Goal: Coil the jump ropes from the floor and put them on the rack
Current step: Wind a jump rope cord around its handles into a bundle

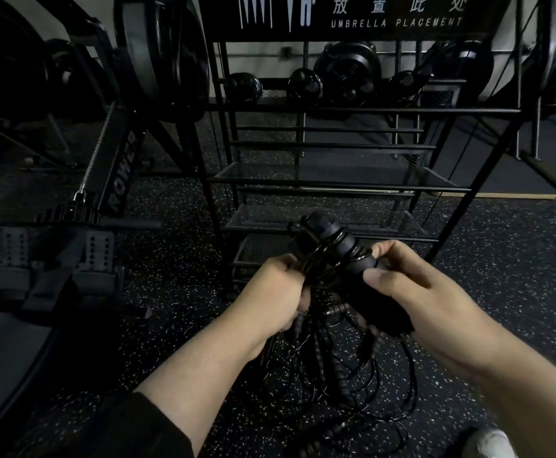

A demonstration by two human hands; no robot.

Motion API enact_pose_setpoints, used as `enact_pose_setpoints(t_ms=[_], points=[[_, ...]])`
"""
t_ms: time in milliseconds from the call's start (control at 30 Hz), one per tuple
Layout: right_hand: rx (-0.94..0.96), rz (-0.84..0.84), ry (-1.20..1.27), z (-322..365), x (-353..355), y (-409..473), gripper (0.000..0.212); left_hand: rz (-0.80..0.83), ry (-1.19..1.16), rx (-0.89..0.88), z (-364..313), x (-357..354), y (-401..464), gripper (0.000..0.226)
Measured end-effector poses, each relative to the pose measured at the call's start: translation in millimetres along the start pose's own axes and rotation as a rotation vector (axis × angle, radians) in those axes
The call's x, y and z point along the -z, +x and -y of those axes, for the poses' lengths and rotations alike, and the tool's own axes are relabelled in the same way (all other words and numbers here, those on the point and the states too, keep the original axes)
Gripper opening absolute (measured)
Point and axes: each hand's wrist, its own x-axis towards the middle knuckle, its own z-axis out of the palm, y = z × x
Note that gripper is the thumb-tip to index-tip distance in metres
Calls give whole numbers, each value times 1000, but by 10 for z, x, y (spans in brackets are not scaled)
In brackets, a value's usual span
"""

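Note:
I hold a black jump rope's handles (331,241) upright in front of me, with thin black cord wound round them. My right hand (412,292) grips the lower part of the handles. My left hand (276,292) grips a bunch of black cord (306,269) beside them. More jump ropes (332,375), some beaded, hang from my hands and lie tangled on the speckled floor below. The black metal rack (336,180) with mesh shelves stands just behind the handles.
A rowing machine (81,226) marked POWER stands on the left. Black weight plates (346,74) and round weights sit on the rack's top shelf under an UMBRELLA PLACEMENT sign (395,14). A white shoe (491,441) shows at the bottom right.

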Motion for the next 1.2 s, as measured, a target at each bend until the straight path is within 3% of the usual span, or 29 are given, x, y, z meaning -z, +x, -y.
enact_pose_setpoints(t_ms=[133,333,467,533,700,900,1200], points=[[11,-109,77,7,-5,29,29,-5,37,-2,19,-17,25,39],[35,-196,-48,-25,-23,56,50,53,497,-163,13,-83,10,30],[27,-251,-500,-53,-28,69,32,79,728,-231,54,-116,0,23],[-14,-259,-705,-87,-44,82,32,82,837,-264,49,-145,-43,26],[-24,-135,-987,-71,-29,67,28,95,940,-363,-65,-119,-117,21],[-49,94,-1029,-47,-59,53,32,243,847,-436,-216,239,-36,5],[14,290,-883,79,-176,-90,51,317,502,-362,-250,498,-35,22]])
